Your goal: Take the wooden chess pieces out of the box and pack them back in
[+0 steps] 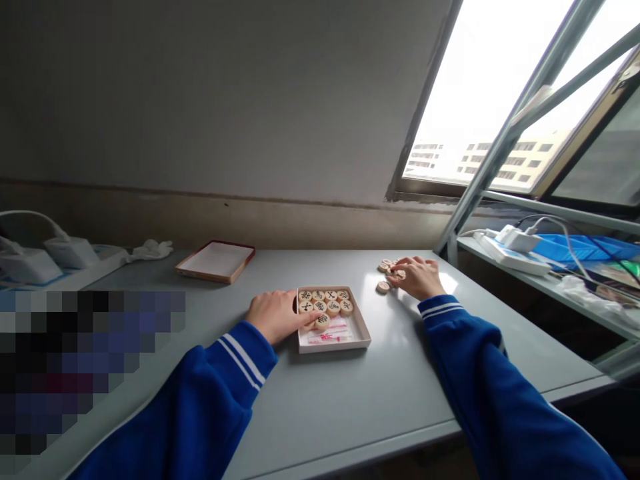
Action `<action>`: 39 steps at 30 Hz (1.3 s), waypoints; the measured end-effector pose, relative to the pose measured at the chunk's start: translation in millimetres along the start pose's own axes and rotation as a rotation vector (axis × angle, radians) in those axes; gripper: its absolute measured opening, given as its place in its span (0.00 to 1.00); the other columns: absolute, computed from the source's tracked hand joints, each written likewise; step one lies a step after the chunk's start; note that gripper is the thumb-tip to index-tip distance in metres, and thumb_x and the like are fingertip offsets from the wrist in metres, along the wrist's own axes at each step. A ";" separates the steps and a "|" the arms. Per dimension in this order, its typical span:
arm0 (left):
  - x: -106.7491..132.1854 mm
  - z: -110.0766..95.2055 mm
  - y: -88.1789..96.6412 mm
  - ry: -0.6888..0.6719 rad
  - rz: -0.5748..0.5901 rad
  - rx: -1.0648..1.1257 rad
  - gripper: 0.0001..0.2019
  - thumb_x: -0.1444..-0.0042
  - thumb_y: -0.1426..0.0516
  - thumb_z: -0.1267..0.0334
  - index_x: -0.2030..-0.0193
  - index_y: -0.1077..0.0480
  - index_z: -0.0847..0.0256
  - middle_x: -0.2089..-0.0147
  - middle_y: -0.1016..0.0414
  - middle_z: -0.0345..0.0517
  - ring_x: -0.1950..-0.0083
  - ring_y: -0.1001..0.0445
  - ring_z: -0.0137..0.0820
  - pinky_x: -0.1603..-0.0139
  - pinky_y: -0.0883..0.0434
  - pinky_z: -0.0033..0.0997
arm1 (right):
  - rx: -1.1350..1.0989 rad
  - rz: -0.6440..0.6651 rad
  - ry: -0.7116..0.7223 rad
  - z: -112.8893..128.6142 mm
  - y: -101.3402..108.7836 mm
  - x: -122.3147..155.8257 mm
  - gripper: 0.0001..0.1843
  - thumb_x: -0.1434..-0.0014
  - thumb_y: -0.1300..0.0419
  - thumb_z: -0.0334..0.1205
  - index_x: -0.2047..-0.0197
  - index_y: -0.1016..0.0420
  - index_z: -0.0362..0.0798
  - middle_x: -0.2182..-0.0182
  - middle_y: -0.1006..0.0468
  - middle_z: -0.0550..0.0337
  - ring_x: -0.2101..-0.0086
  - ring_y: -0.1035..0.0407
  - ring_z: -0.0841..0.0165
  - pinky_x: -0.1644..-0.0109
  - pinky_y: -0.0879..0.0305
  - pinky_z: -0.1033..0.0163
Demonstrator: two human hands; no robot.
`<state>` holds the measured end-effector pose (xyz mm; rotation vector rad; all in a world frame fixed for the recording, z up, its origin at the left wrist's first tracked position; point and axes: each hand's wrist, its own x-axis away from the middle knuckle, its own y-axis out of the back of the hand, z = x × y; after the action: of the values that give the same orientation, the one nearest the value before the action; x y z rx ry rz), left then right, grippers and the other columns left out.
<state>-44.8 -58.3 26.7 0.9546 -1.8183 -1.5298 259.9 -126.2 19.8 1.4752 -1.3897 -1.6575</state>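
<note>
My left hand (275, 317) is closed on the left wall of a shallow white box (361, 328), its thumb reaching over the rim to the pieces inside. Round wooden Chinese chess pieces (331, 295) with dark characters lie in rows in the box's far part. A pink-and-white printed sheet (330, 333) shows on the box floor nearer me. To the right, my right hand (419, 277) has its fingers pinched at a small group of loose pieces, on a Chinese chess piece (399, 274) they partly hide. One loose piece (383, 287) lies just left of the fingertips.
The box lid (216, 261), open side up, lies at the back left of the grey table (350, 393). Power strips with plugs (73, 253) and a crumpled white item (151, 250) are at far left. A metal post (480, 170) and a shelf (565, 287) with cables stand right.
</note>
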 end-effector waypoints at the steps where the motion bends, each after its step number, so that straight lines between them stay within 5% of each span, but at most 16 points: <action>1: 0.0 -0.1 0.1 0.003 0.000 0.003 0.30 0.57 0.56 0.35 0.61 0.32 0.57 0.63 0.26 0.49 0.62 0.28 0.42 0.65 0.35 0.36 | 0.026 0.016 0.022 5.8 2.3 0.2 0.15 0.50 0.46 0.52 0.72 0.24 0.53 0.61 0.26 0.56 0.60 0.39 0.59 0.58 0.52 0.51; 6: -0.4 0.0 -0.6 -0.005 -0.007 -0.010 0.29 0.56 0.57 0.36 0.62 0.32 0.57 0.63 0.25 0.49 0.62 0.28 0.42 0.65 0.35 0.37 | 0.016 -0.001 0.123 22.1 5.9 0.4 0.12 0.48 0.46 0.48 0.71 0.25 0.52 0.60 0.26 0.58 0.59 0.38 0.59 0.56 0.54 0.51; 11: -0.5 0.2 -1.5 -0.013 -0.022 -0.010 0.29 0.55 0.58 0.36 0.62 0.32 0.57 0.62 0.26 0.50 0.61 0.28 0.43 0.64 0.35 0.38 | -0.084 -0.008 0.154 28.7 3.9 -8.3 0.12 0.47 0.47 0.44 0.72 0.26 0.48 0.71 0.24 0.57 0.66 0.34 0.64 0.55 0.53 0.54; 16: 0.8 0.5 -0.7 -0.008 -0.019 0.000 0.28 0.55 0.57 0.37 0.62 0.32 0.57 0.63 0.26 0.51 0.61 0.28 0.42 0.64 0.35 0.37 | -0.390 -0.071 0.207 54.6 33.4 -1.1 0.13 0.48 0.45 0.49 0.68 0.26 0.50 0.73 0.25 0.60 0.68 0.33 0.66 0.57 0.46 0.55; 21: 1.5 1.1 -0.5 -0.026 -0.027 0.009 0.28 0.54 0.58 0.37 0.61 0.31 0.56 0.63 0.26 0.50 0.61 0.28 0.43 0.64 0.34 0.38 | -0.750 0.234 0.584 84.5 61.1 29.0 0.14 0.49 0.44 0.48 0.62 0.29 0.48 0.67 0.25 0.59 0.68 0.33 0.70 0.63 0.38 0.64; 32: -1.4 2.8 -4.8 -0.045 -0.048 0.011 0.30 0.54 0.59 0.37 0.61 0.31 0.58 0.62 0.26 0.53 0.61 0.28 0.43 0.64 0.34 0.39 | -0.747 0.234 0.632 109.5 48.0 43.6 0.11 0.47 0.45 0.43 0.72 0.28 0.45 0.67 0.29 0.54 0.68 0.33 0.70 0.64 0.35 0.64; 39: -0.3 1.5 -4.6 -0.044 -0.064 0.004 0.29 0.53 0.59 0.38 0.62 0.31 0.59 0.62 0.26 0.53 0.61 0.28 0.44 0.63 0.34 0.40 | -0.662 0.167 0.626 101.8 48.6 39.7 0.12 0.45 0.46 0.43 0.71 0.24 0.49 0.69 0.27 0.58 0.71 0.33 0.72 0.65 0.36 0.66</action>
<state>-45.1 -57.6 21.9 0.9973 -1.8381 -1.5981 142.5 -142.2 36.0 1.2639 -0.5292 -1.2141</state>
